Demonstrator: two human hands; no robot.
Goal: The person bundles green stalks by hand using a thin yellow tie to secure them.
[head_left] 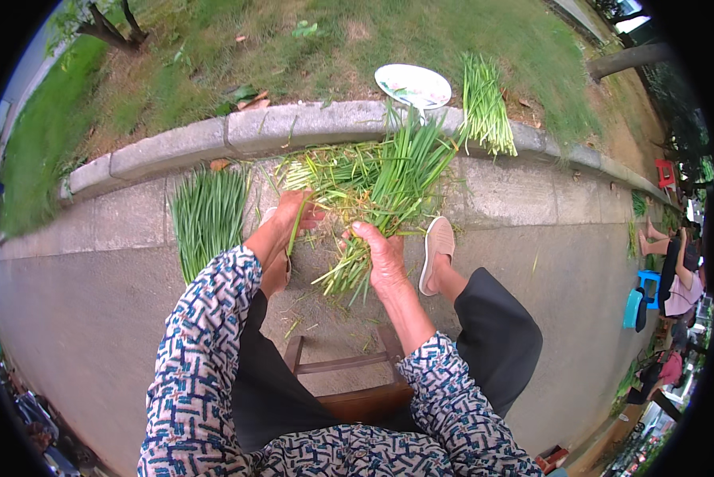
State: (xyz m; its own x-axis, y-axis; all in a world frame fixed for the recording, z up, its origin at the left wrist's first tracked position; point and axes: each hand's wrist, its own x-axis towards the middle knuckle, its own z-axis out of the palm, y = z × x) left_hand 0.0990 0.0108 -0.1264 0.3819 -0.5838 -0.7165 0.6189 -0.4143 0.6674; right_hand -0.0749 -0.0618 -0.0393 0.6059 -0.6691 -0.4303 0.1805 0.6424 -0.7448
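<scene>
My right hand (385, 253) grips a bunch of long green stalks, perhaps garlic chives (407, 167), near its lower ends; the leafy part points away towards the kerb. To the left of it, my left hand (300, 217) has its fingers extended, with a loose yellow-green leaf lying against it; whether the fingers pinch that leaf I cannot tell. Beyond both hands, a pile of loose stalks and trimmings (333, 170) lies against the kerb. A neat dark green bundle (209, 217) rests on the paving at the left. Another bundle (488, 107) lies across the kerb at the right.
A white hand fan (413, 86) with a printed pattern lies at the kerb (309, 125), before the grass. My feet in beige shoes (437, 253) flank the work. Beneath me is a wooden stool (363, 399). Far right, people sit near a blue stool (649, 286) and a red stool (664, 173).
</scene>
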